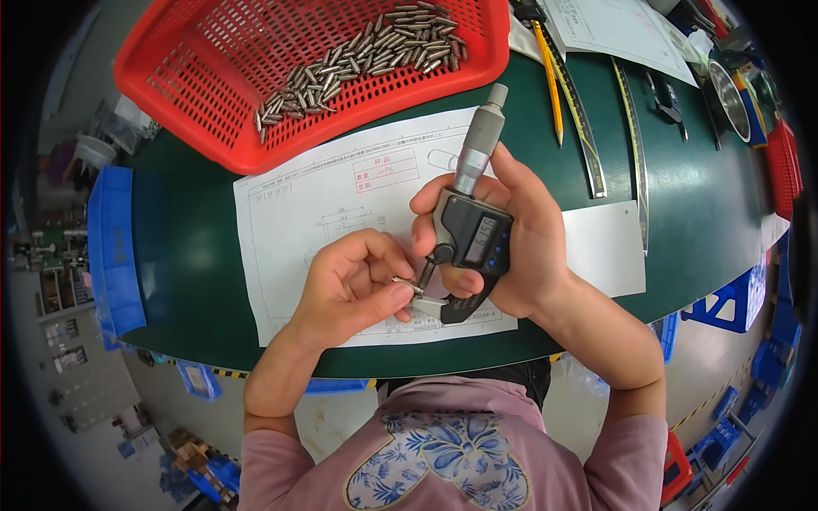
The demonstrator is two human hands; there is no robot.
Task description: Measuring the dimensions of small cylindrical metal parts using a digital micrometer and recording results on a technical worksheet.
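My right hand is wrapped round a digital micrometer, its thimble pointing up and its frame toward me. The thumb and fingers lie along the tool's body, and a small display faces up. Between the thumb and fingers of my left hand is a small metal pin, held at the micrometer's jaws. Fingertips partly hide the pin, so I cannot tell whether both jaws touch it. Beneath both hands lies a printed drawing sheet with a red-stamped box.
A red plastic basket holding many metal pins stands at the back left of the green table. A yellow pencil, steel rulers, papers and a metal bowl lie to the right. A blue bin sits by the left edge.
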